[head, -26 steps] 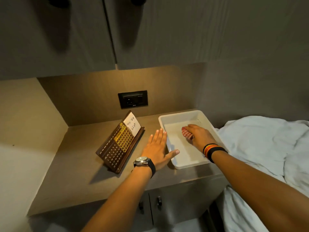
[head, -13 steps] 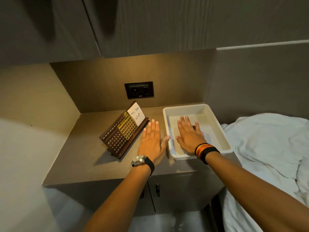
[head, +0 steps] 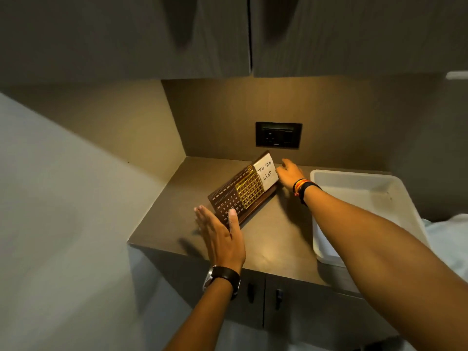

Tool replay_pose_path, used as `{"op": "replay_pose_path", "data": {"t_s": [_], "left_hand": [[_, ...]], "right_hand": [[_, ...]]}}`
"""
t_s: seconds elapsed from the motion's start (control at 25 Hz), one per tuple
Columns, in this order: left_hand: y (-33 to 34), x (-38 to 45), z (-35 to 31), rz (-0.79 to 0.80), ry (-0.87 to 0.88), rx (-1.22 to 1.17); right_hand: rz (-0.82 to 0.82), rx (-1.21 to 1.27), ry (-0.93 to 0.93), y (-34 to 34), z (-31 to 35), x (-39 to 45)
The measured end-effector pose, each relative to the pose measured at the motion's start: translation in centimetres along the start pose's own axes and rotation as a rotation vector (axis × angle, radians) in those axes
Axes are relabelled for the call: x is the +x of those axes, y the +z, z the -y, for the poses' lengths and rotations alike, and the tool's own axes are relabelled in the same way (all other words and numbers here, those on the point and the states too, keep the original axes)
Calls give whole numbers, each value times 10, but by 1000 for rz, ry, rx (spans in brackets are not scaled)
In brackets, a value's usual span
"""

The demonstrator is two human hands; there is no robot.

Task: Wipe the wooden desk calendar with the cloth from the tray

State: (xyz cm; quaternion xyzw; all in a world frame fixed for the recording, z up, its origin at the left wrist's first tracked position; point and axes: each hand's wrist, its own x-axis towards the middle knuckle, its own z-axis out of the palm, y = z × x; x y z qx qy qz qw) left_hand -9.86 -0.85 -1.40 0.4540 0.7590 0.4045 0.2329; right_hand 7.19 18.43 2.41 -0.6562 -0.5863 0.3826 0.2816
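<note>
The wooden desk calendar [head: 240, 196] leans on the counter, dark brown with a gold number grid and a white "To Do List" note at its right end. My left hand [head: 220, 234] is at its lower left end, fingers straight and apart, thumb lying over the front face. My right hand [head: 288, 173] reaches to the calendar's right end, fingertips at the note's edge and thumb raised. The white tray [head: 395, 196] sits to the right. Its visible floor is bare and no cloth shows; my right forearm covers its near left part.
The brown counter [head: 273, 239] sits in a niche with a black wall socket [head: 278, 135] behind the calendar. Upper cabinets [head: 228, 34] hang overhead and cabinet doors with dark handles [head: 264, 295] are below. White bedding [head: 450, 239] lies at the right.
My right hand left the tray and moved left to the calendar's right end. My left hand went from flat on the counter to the calendar's left end. The view swung left.
</note>
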Motion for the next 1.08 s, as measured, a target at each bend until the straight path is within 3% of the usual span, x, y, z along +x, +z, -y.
{"op": "replay_pose_path", "data": {"t_s": [0.12,0.24,0.52,0.88,0.96,1.08], "left_hand": [[2,7,-8,143,-122,-201],[-3,22,-17,176,-169,-348],[-30,119,-37,187,-190,-309],[-23,150,-29,368,-197,-286],[-27,149,-25,406,-167,-235],[-34,148,-14,335,27,-157]], "right_hand": [[-4,139,10,11,6,4],[-40,232,32,12,6,-5],[-182,361,29,6,-3,-71],[-270,435,141,35,-5,-104],[-273,441,148,37,2,-106],[-314,420,105,47,12,-117]]}}
